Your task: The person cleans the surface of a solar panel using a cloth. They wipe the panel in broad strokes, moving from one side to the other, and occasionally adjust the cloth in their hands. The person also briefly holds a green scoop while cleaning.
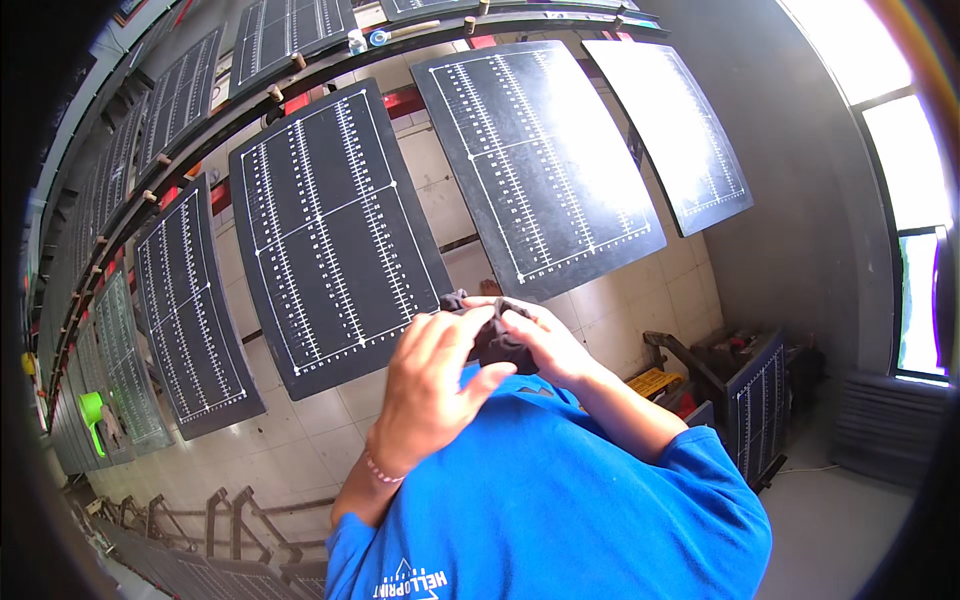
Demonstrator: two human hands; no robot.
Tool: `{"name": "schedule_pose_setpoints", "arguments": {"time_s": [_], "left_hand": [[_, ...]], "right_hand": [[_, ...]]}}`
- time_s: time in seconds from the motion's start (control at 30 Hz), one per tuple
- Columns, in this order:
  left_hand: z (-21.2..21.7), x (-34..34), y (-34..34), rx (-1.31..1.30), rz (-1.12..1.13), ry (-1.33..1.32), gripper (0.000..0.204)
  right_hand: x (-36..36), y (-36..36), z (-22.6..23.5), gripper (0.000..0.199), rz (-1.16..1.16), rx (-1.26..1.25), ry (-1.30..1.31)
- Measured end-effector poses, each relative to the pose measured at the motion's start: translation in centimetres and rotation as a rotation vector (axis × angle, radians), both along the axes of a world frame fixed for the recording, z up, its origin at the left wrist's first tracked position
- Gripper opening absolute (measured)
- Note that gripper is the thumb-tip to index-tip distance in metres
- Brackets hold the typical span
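My left hand (432,378), with a thin pink bracelet at the wrist, and my right hand (548,345) are raised together in front of my blue shirt (560,500). Both grip a small dark crumpled cloth (497,338) held between them, and fingers hide most of it. The nearest thing behind the hands is the lower edge of a black flat board with white ruler-like grid lines (330,230).
Several more black grid boards (540,150) hang in a curved row on dark arms (300,70) over a pale tiled floor (300,440). Metal frames (230,515) stand lower left, a green object (92,412) at far left, a dark stand (740,385) and bright windows (910,170) at right.
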State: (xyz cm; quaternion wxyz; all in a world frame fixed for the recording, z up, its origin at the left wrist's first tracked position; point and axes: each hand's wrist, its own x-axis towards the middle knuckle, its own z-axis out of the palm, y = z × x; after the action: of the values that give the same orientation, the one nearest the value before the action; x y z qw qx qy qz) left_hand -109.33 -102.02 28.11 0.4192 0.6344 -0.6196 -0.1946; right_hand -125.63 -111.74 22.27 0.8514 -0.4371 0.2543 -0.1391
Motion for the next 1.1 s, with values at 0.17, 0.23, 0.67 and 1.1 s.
{"name": "schedule_pose_setpoints", "arguments": {"time_s": [0.17, 0.23, 0.67, 1.1], "left_hand": [[-2.4, -1.5, -1.3, 0.000, -0.017, -0.203, 0.040], [-3.7, -3.1, -1.6, -0.175, 0.138, -0.247, 0.043], [-6.2, -6.8, -1.4, 0.268, -0.912, 0.438, 0.063], [-13.6, -0.1, 4.0, 0.551, -0.193, 0.677, 0.054]], "right_hand": [[-0.7, -0.2, -1.1, 0.032, -0.015, 0.081, 0.115], [-1.1, -1.2, -2.2, 0.033, -0.077, 0.201, 0.220], [-7.8, -12.8, -5.3, 0.033, -0.951, -0.299, 0.213], [-12.4, -9.2, -21.3, 0.058, -0.311, -1.525, 1.168]]}}
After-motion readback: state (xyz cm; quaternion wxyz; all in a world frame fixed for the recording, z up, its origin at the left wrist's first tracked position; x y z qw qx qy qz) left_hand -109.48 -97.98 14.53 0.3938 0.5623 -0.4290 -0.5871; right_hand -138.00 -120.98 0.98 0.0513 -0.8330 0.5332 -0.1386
